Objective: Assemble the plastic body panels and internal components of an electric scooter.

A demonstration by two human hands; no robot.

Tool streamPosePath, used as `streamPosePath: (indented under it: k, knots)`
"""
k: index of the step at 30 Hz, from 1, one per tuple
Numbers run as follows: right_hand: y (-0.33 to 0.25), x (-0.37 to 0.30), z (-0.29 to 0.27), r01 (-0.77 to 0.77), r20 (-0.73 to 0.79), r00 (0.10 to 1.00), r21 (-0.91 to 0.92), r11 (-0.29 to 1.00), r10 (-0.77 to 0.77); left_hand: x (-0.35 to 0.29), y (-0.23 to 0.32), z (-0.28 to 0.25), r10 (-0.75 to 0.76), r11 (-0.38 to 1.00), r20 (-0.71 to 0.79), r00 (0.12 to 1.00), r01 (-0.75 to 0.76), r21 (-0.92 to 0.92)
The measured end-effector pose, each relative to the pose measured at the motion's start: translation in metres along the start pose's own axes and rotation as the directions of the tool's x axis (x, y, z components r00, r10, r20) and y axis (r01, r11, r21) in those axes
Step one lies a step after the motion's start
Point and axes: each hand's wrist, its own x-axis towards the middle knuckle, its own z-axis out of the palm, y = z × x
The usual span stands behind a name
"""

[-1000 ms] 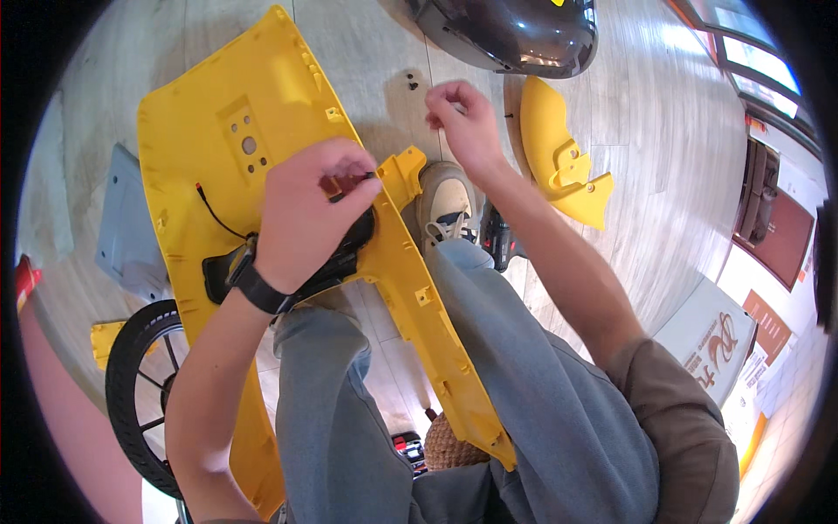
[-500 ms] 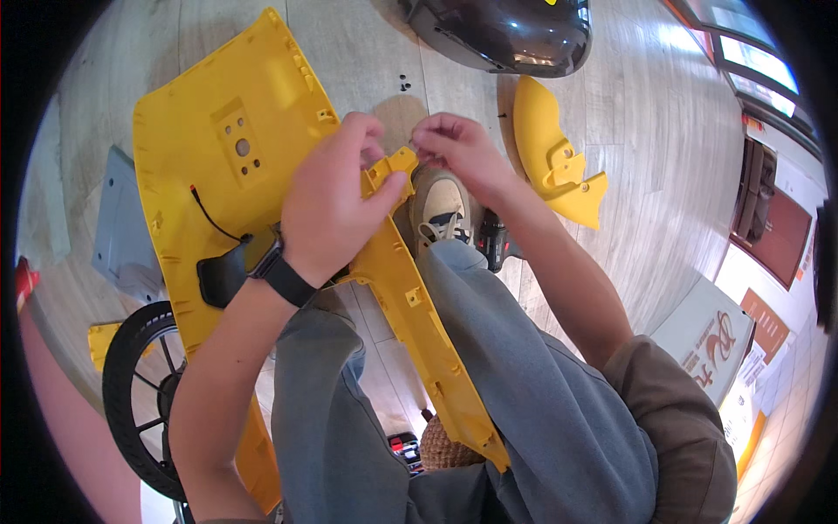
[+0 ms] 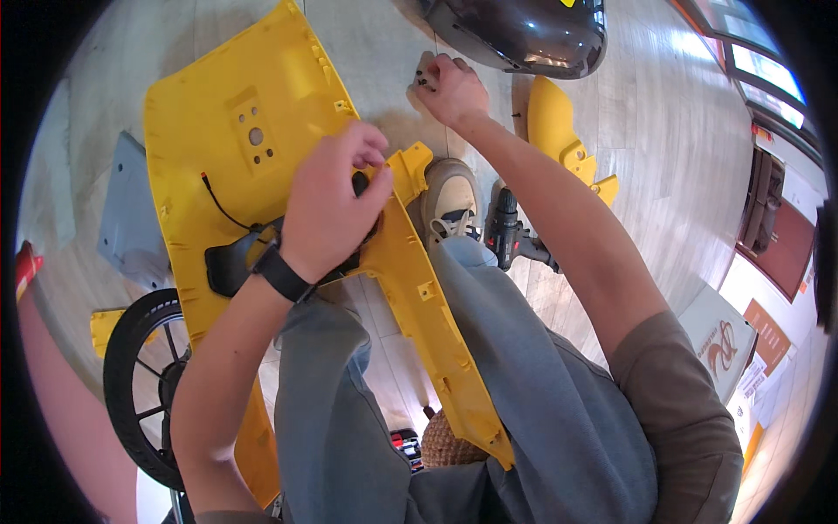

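A large yellow plastic panel (image 3: 201,122) lies face down on my left, its clips and holes showing, with a long arm running between my legs. My left hand (image 3: 336,201) hovers over the joint of panel and arm, thumb and fingers apart, nothing seen between them. A yellow end tab (image 3: 410,170) sticks out just right of it. Far ahead, my right hand (image 3: 458,92) is down by the floor beside several small black screws (image 3: 425,83). Its fingers are curled together; what they hold, if anything, is hidden. A black cable (image 3: 218,205) lies on the panel.
A cordless drill (image 3: 511,231) lies right of my shoe (image 3: 449,201). Beyond are a curved yellow part (image 3: 550,122) and a glossy black shell (image 3: 524,35). A spoked wheel (image 3: 144,384) and a grey panel (image 3: 131,210) are at left; a white box (image 3: 716,336) is at right.
My right hand has moved forward from beside the tab to the screws on the floor. My left hand has come off the tab. The drill now shows more fully.
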Motion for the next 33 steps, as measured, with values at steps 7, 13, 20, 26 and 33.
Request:
streamPosePath:
  k: [7, 13, 20, 26, 33]
  knots:
    - [-0.003, 0.015, -0.003, 0.215, 0.07, 0.976, -0.176, 0.961, -0.206, 0.017, -0.037, -0.036, -0.155, 0.973, -0.135, 0.979, 0.128, -0.19]
    - [-0.01, 0.021, -0.011, 0.221, -0.045, 0.974, -0.029, 0.975, -0.222, 0.02, -0.057, -0.058, -0.434, 0.88, -0.053, 0.899, 0.411, -0.237]
    - [-0.088, -0.07, -0.108, -0.127, 0.193, 0.974, 0.901, 0.416, -0.122, 0.023, -0.019, -0.067, -0.053, 0.988, -0.03, 0.998, 0.049, -0.145]
    - [-0.084, -0.106, -0.132, -0.351, 0.336, 0.931, 0.932, -0.089, -0.144, 0.05, 0.043, -0.039, 0.167, 0.949, 0.193, 0.967, -0.105, -0.298]
    - [-0.074, -0.116, -0.149, -0.458, 0.427, 0.882, 0.877, -0.147, -0.2, 0.038, 0.051, -0.017, 0.15, 0.905, 0.084, 0.985, -0.103, -0.412]
